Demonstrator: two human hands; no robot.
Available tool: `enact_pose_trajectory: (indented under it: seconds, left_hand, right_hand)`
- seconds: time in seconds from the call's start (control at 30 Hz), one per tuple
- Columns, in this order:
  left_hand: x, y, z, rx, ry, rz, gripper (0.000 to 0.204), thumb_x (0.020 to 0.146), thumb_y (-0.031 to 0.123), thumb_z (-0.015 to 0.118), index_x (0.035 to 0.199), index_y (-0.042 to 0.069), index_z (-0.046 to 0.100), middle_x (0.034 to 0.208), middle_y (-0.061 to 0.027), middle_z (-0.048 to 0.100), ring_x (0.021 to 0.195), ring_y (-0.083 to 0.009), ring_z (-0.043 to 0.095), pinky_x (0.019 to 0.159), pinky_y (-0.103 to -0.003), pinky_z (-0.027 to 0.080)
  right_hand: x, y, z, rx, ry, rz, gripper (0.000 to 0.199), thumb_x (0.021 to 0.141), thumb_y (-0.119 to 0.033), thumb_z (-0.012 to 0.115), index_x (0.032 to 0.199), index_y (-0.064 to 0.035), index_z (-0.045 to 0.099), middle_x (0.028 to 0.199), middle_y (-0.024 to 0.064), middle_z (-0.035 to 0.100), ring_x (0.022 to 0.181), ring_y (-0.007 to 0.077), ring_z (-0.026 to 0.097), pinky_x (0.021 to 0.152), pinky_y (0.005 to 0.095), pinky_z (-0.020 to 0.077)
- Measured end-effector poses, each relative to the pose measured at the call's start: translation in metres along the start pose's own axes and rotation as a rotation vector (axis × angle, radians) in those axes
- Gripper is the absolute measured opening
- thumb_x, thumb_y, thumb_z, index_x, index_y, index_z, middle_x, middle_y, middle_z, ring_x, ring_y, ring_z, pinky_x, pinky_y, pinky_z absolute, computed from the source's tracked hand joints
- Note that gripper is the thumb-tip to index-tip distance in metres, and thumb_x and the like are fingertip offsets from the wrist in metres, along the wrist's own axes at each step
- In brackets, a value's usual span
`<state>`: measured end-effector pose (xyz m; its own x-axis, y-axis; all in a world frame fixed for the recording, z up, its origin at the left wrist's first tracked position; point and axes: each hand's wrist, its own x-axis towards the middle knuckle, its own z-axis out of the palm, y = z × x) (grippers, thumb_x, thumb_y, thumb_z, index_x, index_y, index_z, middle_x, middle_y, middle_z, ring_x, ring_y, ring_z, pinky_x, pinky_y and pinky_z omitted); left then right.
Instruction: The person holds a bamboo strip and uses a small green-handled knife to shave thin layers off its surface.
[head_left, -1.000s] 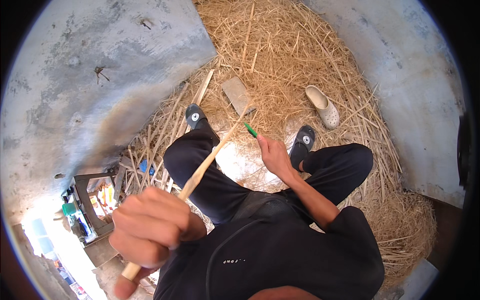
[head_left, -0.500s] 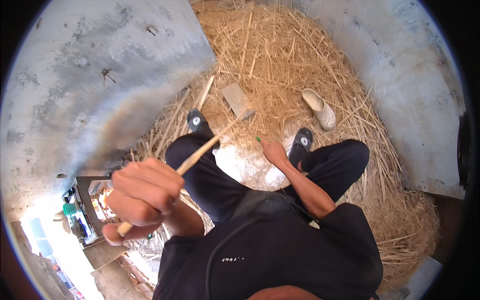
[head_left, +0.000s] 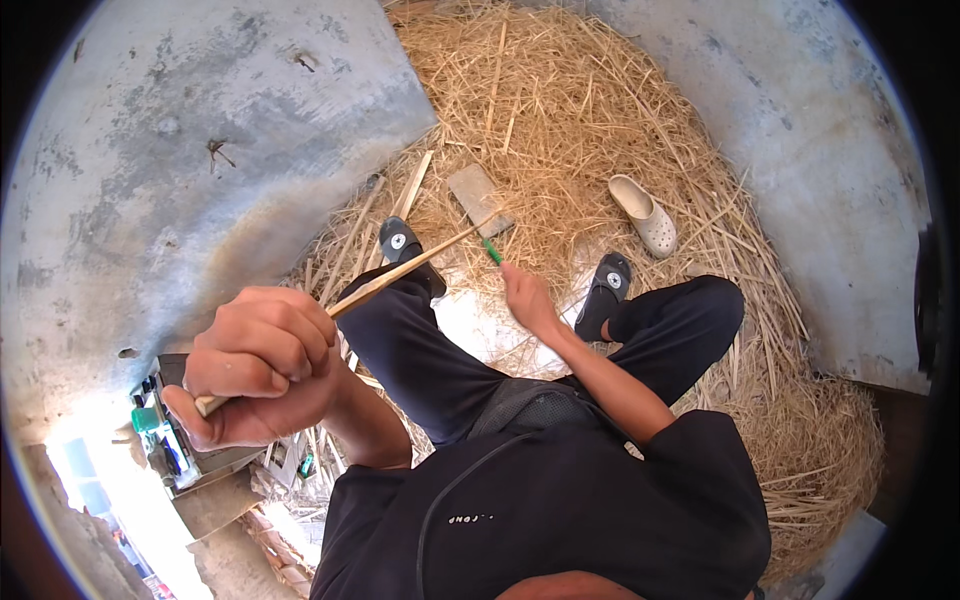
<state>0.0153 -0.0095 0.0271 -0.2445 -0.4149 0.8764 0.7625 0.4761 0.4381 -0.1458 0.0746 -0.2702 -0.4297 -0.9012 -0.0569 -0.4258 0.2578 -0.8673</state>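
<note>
My left hand is raised at the left, its fingers wrapped round the thick end of a pale wooden stick. The stick slants away to the right and thins to a point above the straw. Between my feet, my right hand is closed on a slim green tool, whose far part lies close to the stick's thin end. Whether the two touch I cannot tell, and the tool's kind is too small to make out. Beside that thin end, a flat grey block lies on the straw.
Straw and fine shavings cover the floor. A beige clog lies ahead to the right. Long split strips lie near my left foot. Grey walls rise on both sides. A green-topped object stands at the lower left.
My right hand has moved left and slightly forward, bringing more of the green tool into sight near the stick's thin end. My left hand has shifted left with the stick still in it.
</note>
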Motion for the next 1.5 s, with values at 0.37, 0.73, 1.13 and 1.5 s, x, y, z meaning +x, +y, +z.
enact_pose_trajectory:
  seconds: [0.37,0.73,1.13,1.5]
  left_hand:
    - [-0.004,-0.007,0.016,0.270,0.189,0.086,0.061,0.091,0.051,0.012,0.053,0.009,0.035,0.039,-0.0052,0.035,0.030,-0.0159,0.034,0.029,-0.024,0.030]
    - [-0.019,0.005,0.023,0.289,0.152,0.063,0.059,0.091,0.049,0.013,0.051,0.011,0.032,0.036,-0.0006,0.030,0.027,-0.0119,0.033,0.027,-0.021,0.025]
    - [-0.022,-0.002,0.027,0.506,0.476,0.127,0.055,0.092,0.050,0.016,0.052,0.015,0.023,0.036,0.0014,0.023,0.029,-0.0093,0.023,0.033,-0.021,0.017]
    - [-0.026,-0.005,0.054,0.390,0.306,0.112,0.051,0.092,0.044,0.023,0.049,0.016,0.022,0.037,0.0027,0.023,0.031,-0.0077,0.021,0.039,-0.022,0.017]
  right_hand:
    - [-0.009,-0.052,-0.029,0.172,0.054,-0.111,0.033,0.091,-0.024,0.042,0.075,0.0018,0.055,0.056,0.0209,0.050,0.049,0.0358,0.050,0.047,0.0421,0.0372]
    - [0.016,0.030,0.000,-0.379,-0.212,0.152,0.031,0.091,-0.024,0.037,0.086,-0.0019,0.058,0.063,0.0184,0.058,0.056,0.0358,0.058,0.050,0.0428,0.0460]
    - [0.023,0.061,0.002,-0.155,0.145,0.213,0.033,0.092,-0.033,0.039,0.088,-0.0018,0.048,0.057,0.0202,0.053,0.055,0.0400,0.053,0.053,0.0474,0.0390]
    - [0.069,0.116,0.032,-0.611,0.025,0.137,0.043,0.092,-0.041,0.035,0.091,-0.0033,0.056,0.068,0.0195,0.061,0.063,0.0354,0.062,0.053,0.0446,0.0482]
